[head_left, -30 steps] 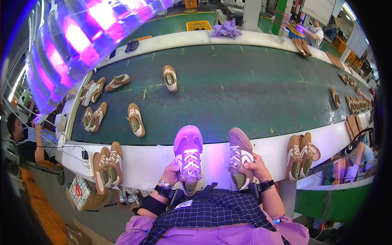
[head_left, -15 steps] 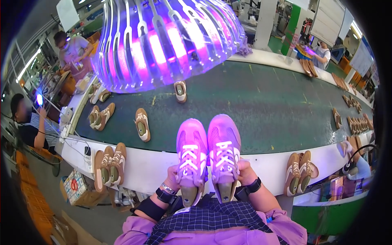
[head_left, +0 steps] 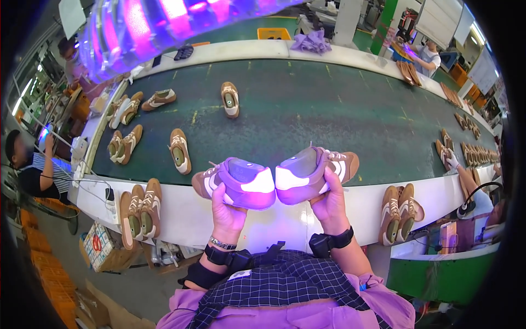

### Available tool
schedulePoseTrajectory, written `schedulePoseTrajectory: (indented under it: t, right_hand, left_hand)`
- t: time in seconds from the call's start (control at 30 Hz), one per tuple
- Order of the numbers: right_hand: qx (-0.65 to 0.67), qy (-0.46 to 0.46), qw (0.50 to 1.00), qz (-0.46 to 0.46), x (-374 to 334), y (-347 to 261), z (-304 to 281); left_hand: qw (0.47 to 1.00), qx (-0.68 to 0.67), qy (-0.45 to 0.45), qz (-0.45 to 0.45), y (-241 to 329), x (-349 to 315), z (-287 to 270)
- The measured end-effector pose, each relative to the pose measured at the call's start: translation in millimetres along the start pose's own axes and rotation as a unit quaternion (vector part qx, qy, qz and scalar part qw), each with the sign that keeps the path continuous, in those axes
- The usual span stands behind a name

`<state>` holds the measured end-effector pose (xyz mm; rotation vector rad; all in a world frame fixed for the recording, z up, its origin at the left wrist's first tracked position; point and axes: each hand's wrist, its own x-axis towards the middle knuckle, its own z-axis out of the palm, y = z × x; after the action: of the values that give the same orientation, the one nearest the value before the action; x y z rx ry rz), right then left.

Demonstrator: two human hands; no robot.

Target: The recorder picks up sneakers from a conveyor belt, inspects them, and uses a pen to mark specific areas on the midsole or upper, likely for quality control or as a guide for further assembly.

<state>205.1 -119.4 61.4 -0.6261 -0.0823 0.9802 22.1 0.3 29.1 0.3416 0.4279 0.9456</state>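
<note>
Inspection step, by look of it: 2 shoes held heel to heel above belt edge (head_left: pixel 181 205), under purple lamp (head_left: pixel 164 27). Left hand (head_left: pixel 227 211) grips left shoe (head_left: pixel 235 182); right hand (head_left: pixel 329 204) grips right shoe (head_left: pixel 315 172). Next move likely calls for turning each to check other sides. Printed carton (head_left: pixel 98 247) on floor at left; yellow crate (head_left: pixel 274 34) beyond belt.

Both hands raised side by side, left hand (head_left: pixel 227 211) and right hand (head_left: pixel 329 202) each closed in a grip.
</note>
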Motion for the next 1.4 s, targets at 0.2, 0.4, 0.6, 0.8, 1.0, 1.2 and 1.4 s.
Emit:
schedulePoseTrajectory:
  t: [0.2,0.4,0.6,0.8,1.0,1.2,1.4]
  right_hand:
    - [-0.007,0.031,0.999,-0.027,-5,12,-8]
    - [-0.032,0.037,0.999,-0.022,-4,18,-17]
    - [-0.039,0.052,0.998,-0.017,-4,22,-17]
    - [-0.045,0.056,0.997,-0.019,-4,23,-16]
    - [-0.04,0.063,0.997,-0.013,-3,26,-18]
    - [-0.055,0.058,0.997,-0.005,-3,30,-24]
    - [-0.059,0.052,0.996,-0.038,-8,29,-19]
  left_hand:
    - [0.999,-0.006,0.034,-0.035,-6,-2,-10]
    - [0.998,0.001,0.055,-0.034,-7,0,-16]
    - [0.997,0.005,0.06,-0.039,-7,-1,-17]
    - [0.997,0.003,0.065,-0.045,-8,1,-21]
    - [0.997,0.008,0.066,-0.049,-8,1,-21]
    - [0.996,0.007,0.078,-0.039,-11,-1,-26]
    - [0.994,0.079,0.078,0.002,-10,-2,-28]
